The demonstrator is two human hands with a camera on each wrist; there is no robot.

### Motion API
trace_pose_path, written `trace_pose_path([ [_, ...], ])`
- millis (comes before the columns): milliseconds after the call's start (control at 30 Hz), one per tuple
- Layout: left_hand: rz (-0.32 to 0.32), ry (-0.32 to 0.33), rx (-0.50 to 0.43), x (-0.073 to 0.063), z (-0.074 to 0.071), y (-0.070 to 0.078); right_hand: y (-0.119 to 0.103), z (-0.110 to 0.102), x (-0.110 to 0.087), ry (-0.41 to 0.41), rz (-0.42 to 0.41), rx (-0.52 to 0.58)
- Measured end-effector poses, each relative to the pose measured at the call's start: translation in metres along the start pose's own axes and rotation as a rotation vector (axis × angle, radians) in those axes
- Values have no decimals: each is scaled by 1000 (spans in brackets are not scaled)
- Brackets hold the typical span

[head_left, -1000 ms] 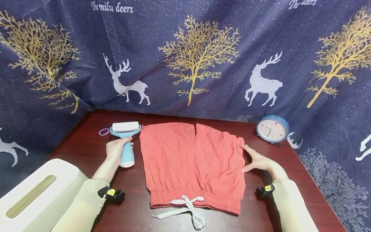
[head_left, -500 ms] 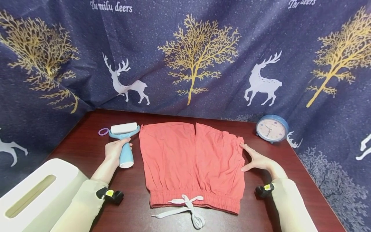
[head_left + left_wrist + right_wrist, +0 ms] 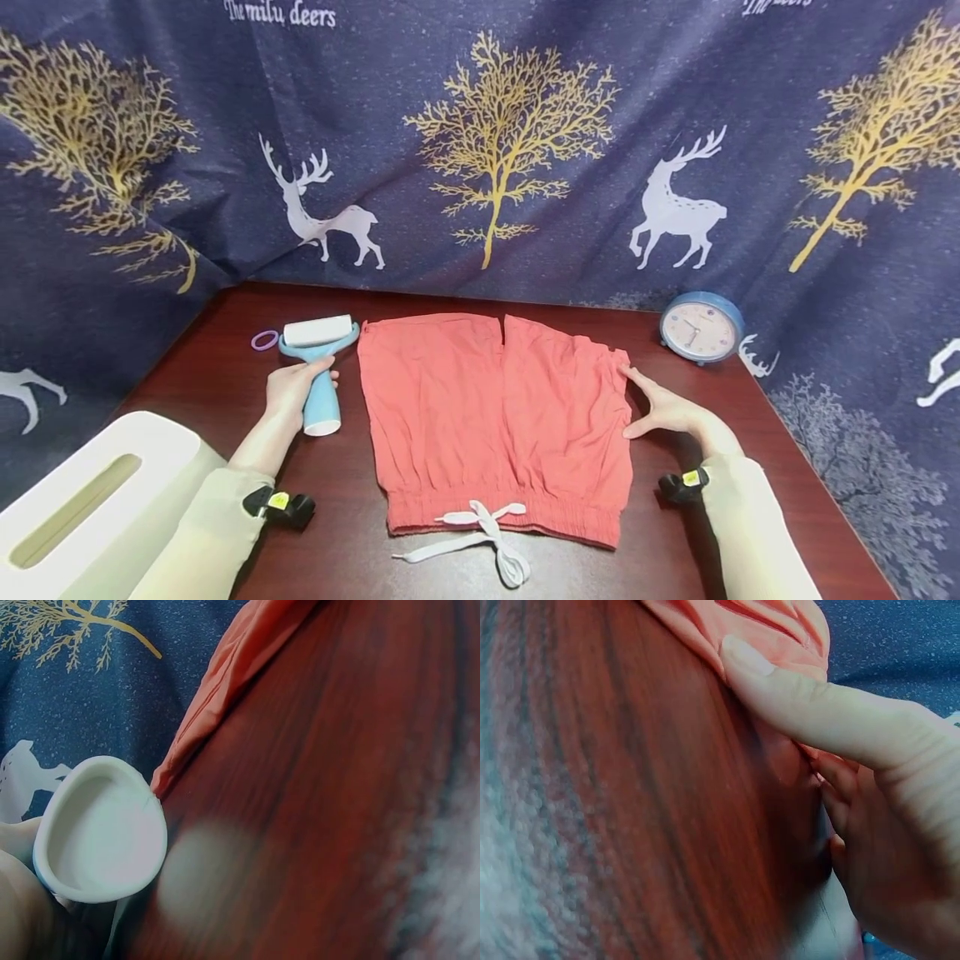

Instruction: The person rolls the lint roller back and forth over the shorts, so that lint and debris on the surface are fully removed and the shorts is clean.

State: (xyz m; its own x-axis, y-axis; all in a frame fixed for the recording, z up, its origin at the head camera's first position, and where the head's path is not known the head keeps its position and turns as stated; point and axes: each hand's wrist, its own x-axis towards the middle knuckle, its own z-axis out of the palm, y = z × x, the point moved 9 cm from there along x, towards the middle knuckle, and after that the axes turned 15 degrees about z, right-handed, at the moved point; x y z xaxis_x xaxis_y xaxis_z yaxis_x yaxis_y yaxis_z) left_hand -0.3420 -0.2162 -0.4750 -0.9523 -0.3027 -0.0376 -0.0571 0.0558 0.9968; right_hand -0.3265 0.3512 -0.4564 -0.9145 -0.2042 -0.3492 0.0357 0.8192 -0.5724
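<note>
Coral-red shorts (image 3: 442,400) lie flat in the middle of the table, waistband toward the person and a white drawstring (image 3: 487,525) tied in a bow. My left hand (image 3: 291,390) grips the blue handle of a lint roller (image 3: 322,400) just left of the shorts, with its white roll (image 3: 317,330) pointing away. In the left wrist view, the handle's hollow white end (image 3: 105,840) faces the camera. My right hand (image 3: 666,408), thumb and fingers spread apart, touches the shorts' right edge. Its thumb (image 3: 802,701) rests at the fabric's edge in the right wrist view; the other fingertips are partly hidden there.
Beyond the roller lies a purple ring (image 3: 265,340). A white box with a slot (image 3: 150,467), resembling a tissue box, stands at the front left. At the back right is a blue round clock (image 3: 702,327). A dark blue deer-print cloth (image 3: 420,167) hangs behind the dark red table (image 3: 345,517).
My left hand and the lint roller have drifted slightly left. The whole head view has shifted a little. My right hand and the shorts stay as they were.
</note>
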Motion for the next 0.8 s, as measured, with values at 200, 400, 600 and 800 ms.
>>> trace_pose_path([
  [200,31,31,104,-3,-7,3,-1,-1,-3,55,-31,-21],
  [400,54,57,109,-7,-9,5,-9,-11,-10,128,-77,64],
  [600,122,191,133,-9,-15,18,-13,-23,-19,222,-160,194],
  [800,279,228,144,-10,-10,42,-19,-33,-27,366,-196,240],
])
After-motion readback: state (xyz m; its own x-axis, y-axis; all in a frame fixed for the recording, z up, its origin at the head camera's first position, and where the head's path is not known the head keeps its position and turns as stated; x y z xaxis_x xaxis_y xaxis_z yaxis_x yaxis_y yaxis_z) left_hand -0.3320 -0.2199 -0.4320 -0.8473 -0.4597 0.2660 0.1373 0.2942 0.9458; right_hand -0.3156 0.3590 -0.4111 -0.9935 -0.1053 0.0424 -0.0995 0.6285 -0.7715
